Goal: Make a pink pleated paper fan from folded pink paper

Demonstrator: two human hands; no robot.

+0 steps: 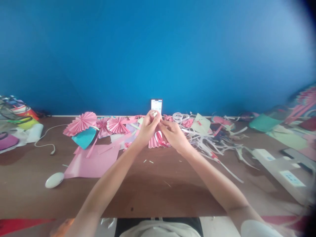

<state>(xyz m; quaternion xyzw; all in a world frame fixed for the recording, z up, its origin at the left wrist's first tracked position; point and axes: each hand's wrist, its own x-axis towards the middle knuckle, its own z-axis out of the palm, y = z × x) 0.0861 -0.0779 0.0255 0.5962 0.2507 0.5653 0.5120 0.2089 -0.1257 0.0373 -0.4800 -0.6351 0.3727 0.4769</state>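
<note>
Leftmost of these, one white oval object [54, 180] lies lower left beside one pink sheet [96, 164]; three pleated pink fans [118, 125] sit above; at centre the left hand [147, 125], thumb upward, closes on one small pale piece [154, 114] before one phone [156, 103]; the right hand [174, 133] adjoins it, fingers bent, grip impossible to tell; both forearms converge.

From seven o'clock the left forearm [112, 176] and from five the right forearm [209, 174] slanted toward centre, where left hand [148, 126] and right hand [174, 135] were close together, fingers [167, 125] bent.
</note>
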